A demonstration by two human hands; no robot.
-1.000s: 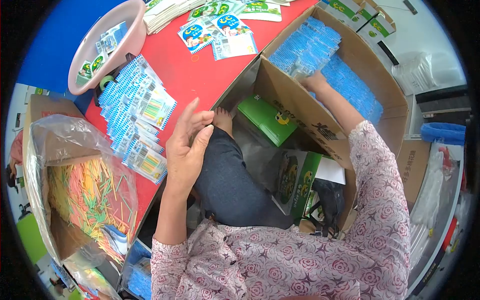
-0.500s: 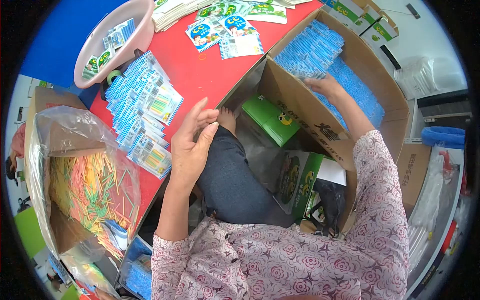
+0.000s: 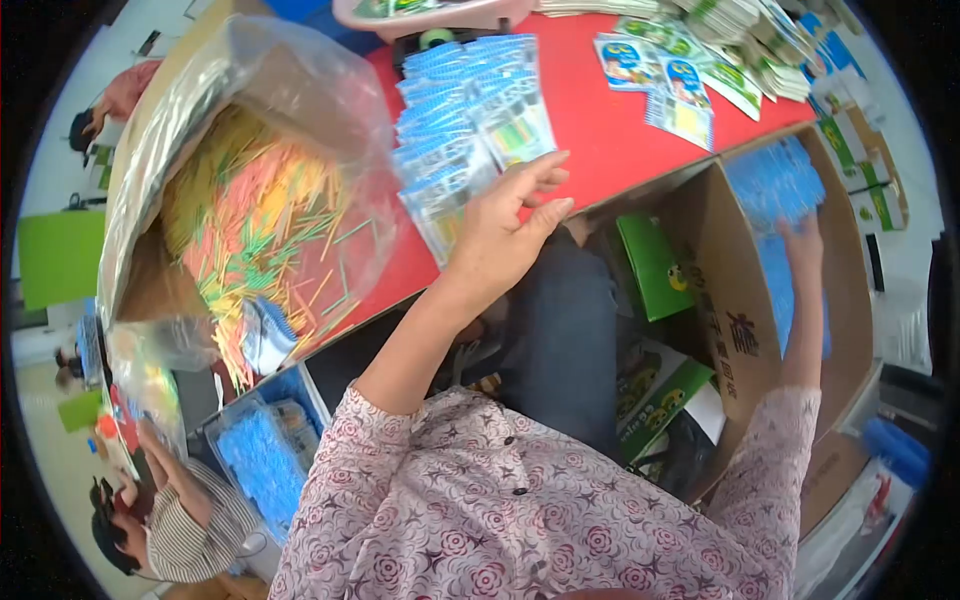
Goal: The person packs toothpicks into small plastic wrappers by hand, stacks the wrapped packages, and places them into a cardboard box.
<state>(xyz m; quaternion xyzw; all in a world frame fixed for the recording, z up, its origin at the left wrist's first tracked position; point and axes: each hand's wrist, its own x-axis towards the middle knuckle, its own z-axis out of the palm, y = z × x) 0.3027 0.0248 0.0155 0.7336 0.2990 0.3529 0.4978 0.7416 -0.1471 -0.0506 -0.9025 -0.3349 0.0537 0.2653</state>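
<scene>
My left hand (image 3: 515, 225) is raised over the table's front edge with its fingers apart and nothing in it. Just beyond it, overlapping blue-and-white packets (image 3: 470, 125) lie fanned out on the red table (image 3: 580, 150). My right hand (image 3: 802, 240) reaches into a large cardboard box (image 3: 715, 270), at the blue packets (image 3: 775, 185) stacked inside. Its fingers are blurred, and whether they grip a packet cannot be told. On the left, a plastic-lined box (image 3: 165, 150) holds many coloured sticks (image 3: 270, 210), with a striped packet (image 3: 268, 335) at its near edge.
A pink basin (image 3: 440, 18) stands at the table's back. Loose packets (image 3: 660, 85) and stacked packets lie right of it. Green boxes (image 3: 655, 270) are under the table. A blue-filled crate (image 3: 262, 460) stands lower left, near a person in a striped top (image 3: 200, 525).
The view has swung left, so the box of sticks and the co-worker show more. My left hand keeps its open pose. My right hand stays in the cardboard box, over the blue packets.
</scene>
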